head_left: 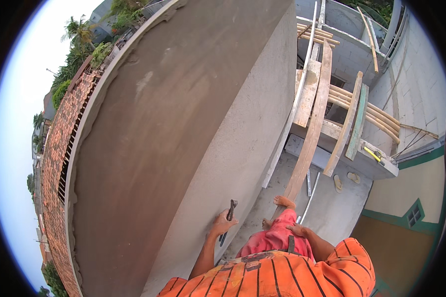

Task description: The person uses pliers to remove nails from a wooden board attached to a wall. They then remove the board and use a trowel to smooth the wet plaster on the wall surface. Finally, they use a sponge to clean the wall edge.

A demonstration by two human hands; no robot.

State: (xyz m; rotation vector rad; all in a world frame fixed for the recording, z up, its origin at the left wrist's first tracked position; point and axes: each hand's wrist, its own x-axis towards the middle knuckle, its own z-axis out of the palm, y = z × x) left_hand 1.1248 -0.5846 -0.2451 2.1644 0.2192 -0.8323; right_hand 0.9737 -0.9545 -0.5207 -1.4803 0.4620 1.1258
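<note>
Dark hand tool (230, 214) (exact type unclear to us) is in our L hand (222, 224), approx. upright, head above the fist, lower end showing below; it sits in front of the pale grey strip (233, 153) of the wall. L fingers curled around the shaft, closed on it. R hand (297, 229) lies on our red trousers (270, 240), at the thigh; we can't tell whether its fingers are spread or pinching cloth. Orange shirt w/ dark stripes (282, 272) fills bottom of view. 1 bare foot (284, 202) is at the near end of the long brown plank (309, 136). Dark brown plaster (148, 148) covers the wall's L part, beside the grey strip. To R: green plank (358, 123) across bamboo poles (381, 119), yellow-handled tool (372, 153) on a ledge, 2 pale sandals (338, 183) on the floor below. Far L, beyond the wall edge: orange tiled roof (64, 158), palm (79, 32).
</note>
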